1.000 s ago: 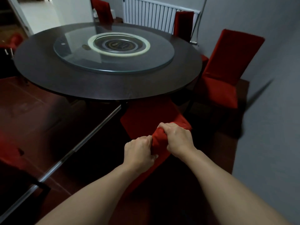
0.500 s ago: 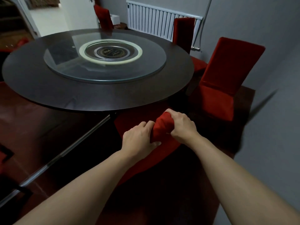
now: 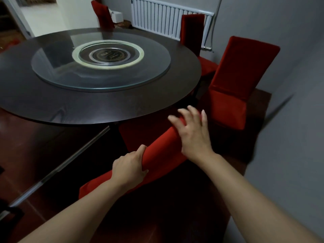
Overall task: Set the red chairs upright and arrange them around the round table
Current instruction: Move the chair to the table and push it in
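At the round table's (image 3: pixel 98 109) near edge, the left hand (image 3: pixel 129 168) grips the chair backrest (image 3: pixel 157 149) while the right hand (image 3: pixel 192 135) hovers open-fingered, so seating this chair likely needs a re-grip and push inward.

Bare forearms, no visible sleeves

Radiator (image 3: pixel 168 20): white, ribbed, mounted on the far wall.
Pipe (image 3: pixel 215 23): thin, runs down the wall just beside the radiator's right end.
Wall (image 3: pixel 289 155): grey, plain, along the right side.
Floor (image 3: pixel 35 146): dark reddish wood, glossy.
Metal bar (image 3: pixel 70 160): long, silvery, slants across the floor at lower left; its near end meets a black fitting at the picture's edge.
Small white box (image 3: pixel 116 15): low by the far wall, left of the radiator.
Doorway (image 3: pixel 50 14): upper left, brighter pale floor beyond.
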{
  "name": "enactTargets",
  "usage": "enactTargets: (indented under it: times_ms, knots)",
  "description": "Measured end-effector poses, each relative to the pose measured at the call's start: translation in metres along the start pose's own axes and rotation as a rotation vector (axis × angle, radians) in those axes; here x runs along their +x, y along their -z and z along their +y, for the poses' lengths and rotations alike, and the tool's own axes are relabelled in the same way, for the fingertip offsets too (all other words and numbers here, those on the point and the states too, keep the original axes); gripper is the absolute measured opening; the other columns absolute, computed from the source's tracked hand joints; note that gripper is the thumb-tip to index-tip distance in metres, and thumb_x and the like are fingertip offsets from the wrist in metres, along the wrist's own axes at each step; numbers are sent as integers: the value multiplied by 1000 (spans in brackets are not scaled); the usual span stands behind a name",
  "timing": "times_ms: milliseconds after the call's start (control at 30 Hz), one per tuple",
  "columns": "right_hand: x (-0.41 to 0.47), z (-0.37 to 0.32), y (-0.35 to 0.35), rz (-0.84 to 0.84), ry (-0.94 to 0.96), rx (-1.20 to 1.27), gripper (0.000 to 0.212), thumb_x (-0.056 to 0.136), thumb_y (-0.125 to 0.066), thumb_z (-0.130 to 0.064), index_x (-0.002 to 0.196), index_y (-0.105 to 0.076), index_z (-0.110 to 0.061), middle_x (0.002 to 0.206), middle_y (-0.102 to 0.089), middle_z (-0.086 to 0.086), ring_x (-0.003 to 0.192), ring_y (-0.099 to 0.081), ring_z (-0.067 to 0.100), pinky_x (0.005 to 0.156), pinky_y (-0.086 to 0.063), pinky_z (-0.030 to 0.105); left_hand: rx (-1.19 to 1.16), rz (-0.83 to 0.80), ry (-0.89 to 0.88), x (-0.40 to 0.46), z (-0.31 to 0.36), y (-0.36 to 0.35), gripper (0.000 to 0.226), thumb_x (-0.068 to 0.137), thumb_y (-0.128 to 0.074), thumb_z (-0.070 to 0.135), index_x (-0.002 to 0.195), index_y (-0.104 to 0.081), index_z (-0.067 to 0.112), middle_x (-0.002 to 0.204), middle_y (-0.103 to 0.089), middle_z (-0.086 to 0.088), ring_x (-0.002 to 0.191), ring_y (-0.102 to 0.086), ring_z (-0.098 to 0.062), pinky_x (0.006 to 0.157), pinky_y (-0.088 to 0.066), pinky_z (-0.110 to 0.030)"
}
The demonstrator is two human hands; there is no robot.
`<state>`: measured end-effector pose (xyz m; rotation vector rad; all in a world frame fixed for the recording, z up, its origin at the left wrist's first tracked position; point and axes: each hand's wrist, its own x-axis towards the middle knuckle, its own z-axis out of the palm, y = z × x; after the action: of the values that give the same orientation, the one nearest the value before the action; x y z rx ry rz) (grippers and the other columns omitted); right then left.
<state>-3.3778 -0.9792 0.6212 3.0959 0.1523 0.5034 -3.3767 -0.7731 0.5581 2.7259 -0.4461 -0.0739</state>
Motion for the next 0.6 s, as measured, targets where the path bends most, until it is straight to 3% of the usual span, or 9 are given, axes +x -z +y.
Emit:
enactTargets:
  times_ms: [100, 333, 600]
  knots:
    - [-4, -15, -6, -132, 34, -118, 76, 72, -73, -11, 139, -41, -27, 152, -22, 8, 144, -2, 34, 106, 17, 63, -9, 6, -33, 13, 12, -5, 54, 74, -72, 43, 114, -36, 38, 90, -63, 12, 81, -65, -14, 68, -44, -30]
    - [5, -13, -5, -250, 17, -219, 54, 79, -72, -23, 128, -50, -29, 134, -44, 2, 138, -21, 32, 106, 8, 70, -44, -21, -80, 35, 33, -10, 58, 73, -69, 47, 119, -36, 36, 94, -64, 10, 82, -65, -15, 67, -45, -30]
    - [23, 40, -10, -235, -10, -251, 43, 81, -69, -24, 121, -54, -31, 126, -48, 1, 130, -32, 29, 108, 3, 69, 1, -29, 31, 23, 15, -7, 50, 74, -64, 61, 116, -42, 44, 95, -61, 18, 82, -61, -3, 69, -37, -24]
